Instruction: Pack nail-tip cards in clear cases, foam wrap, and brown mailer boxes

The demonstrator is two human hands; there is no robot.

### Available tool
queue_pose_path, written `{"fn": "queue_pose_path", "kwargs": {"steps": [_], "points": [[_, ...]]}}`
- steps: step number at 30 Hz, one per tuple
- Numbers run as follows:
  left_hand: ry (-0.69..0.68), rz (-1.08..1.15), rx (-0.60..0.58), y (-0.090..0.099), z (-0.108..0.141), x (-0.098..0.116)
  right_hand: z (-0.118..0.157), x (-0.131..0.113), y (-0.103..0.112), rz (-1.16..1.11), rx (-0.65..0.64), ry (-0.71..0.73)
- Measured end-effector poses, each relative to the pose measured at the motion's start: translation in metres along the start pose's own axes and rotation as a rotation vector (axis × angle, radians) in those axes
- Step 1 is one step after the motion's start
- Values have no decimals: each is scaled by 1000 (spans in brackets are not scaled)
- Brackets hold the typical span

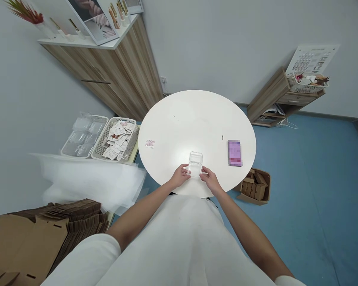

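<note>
A small clear plastic box (pixel 195 168) lies near the front edge of the round white table (pixel 197 115), its lid tipped back and open away from me. My left hand (pixel 180 176) grips the box by its left side, fingers bent against it. On the other side my right hand (pixel 209 178) holds the right edge between thumb and fingers. Nothing can be made out inside the box. To the right on the table is a pink-purple item (pixel 234 153), blurred by pixels. A small patch of pinkish print (pixel 150 143) shows at the table's left.
Left of the table stand a basket of printed cards (pixel 119 139), a tray of clear boxes (pixel 84 135), white translucent sheets (pixel 92 178) and stacked flat cardboard (pixel 32 238). A carton of small brown boxes (pixel 255 186) sits on the floor at the right.
</note>
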State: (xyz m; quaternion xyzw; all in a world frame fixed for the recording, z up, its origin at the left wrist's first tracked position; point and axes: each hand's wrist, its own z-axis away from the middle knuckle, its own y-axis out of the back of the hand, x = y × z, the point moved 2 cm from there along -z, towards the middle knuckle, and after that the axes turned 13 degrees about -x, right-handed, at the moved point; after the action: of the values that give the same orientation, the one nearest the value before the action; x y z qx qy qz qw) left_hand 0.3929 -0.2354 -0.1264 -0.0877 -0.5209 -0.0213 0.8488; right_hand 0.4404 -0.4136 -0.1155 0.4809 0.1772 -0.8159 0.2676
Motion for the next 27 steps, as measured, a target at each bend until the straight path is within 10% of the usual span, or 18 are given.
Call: {"fn": "queue_pose_path", "kwargs": {"steps": [27], "points": [[128,-240,118,-5,-8,-23,-10,22,-10,65,49,-133]]}}
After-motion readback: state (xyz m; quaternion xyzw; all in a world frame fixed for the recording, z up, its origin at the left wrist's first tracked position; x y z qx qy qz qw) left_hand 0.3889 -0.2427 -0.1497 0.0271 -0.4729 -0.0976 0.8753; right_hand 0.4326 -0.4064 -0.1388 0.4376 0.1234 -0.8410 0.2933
